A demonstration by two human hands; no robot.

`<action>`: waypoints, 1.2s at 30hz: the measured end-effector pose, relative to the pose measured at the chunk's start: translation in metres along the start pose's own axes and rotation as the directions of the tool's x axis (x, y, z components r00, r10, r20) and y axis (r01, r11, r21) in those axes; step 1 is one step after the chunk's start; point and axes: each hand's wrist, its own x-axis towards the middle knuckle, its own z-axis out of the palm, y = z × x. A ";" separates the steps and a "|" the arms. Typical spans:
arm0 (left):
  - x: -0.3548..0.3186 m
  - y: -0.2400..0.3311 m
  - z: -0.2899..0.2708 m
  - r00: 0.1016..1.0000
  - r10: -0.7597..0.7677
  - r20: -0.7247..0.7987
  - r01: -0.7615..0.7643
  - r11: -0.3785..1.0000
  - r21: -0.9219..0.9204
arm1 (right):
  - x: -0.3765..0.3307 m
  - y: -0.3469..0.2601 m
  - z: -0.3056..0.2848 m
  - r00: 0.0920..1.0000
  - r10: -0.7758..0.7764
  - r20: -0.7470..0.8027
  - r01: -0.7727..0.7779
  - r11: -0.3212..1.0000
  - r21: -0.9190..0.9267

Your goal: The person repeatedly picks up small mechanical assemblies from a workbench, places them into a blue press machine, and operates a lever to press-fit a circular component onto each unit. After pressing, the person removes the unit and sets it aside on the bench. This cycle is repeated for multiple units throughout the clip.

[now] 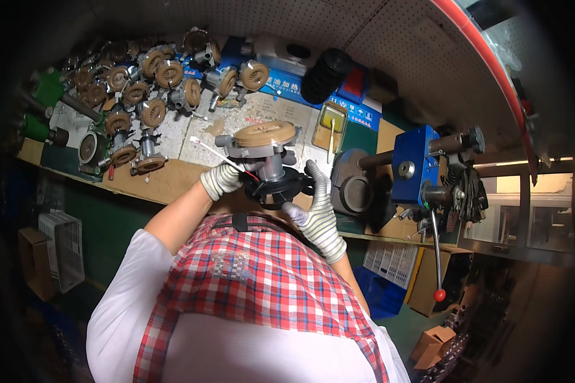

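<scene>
A mechanical assembly stands in front of my chest, with a tan ribbed disc on top, a grey metal neck and a black round lower part. My left hand, in a striped knit glove, is closed against the assembly's left side; its fingertips are partly hidden. A thin white stick with a red end crosses beside those fingers; I cannot tell if they grip it. On the right, my gloved right hand has thumb and fingers spread apart around the black part's side.
Several similar assemblies with tan discs crowd the bench's left. A yellow-lined tray with a brush lies beyond my right hand. The blue press, with a red-knobbed lever, stands right. Crates and cartons sit below the bench.
</scene>
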 end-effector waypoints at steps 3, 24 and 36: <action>0.004 -0.001 0.002 0.998 0.022 0.066 -0.019 0.999 -0.049 | 0.003 -0.007 0.010 0.995 -0.070 -0.068 0.069 0.997 -0.026; 0.015 0.023 0.014 0.956 0.024 0.294 -0.004 0.998 -0.069 | 0.006 -0.010 -0.002 0.994 0.036 -0.103 -0.029 0.998 0.063; 0.005 0.036 0.026 0.984 -0.023 0.178 0.037 0.997 -0.074 | -0.003 -0.040 -0.025 0.990 0.044 -0.133 -0.008 0.966 0.258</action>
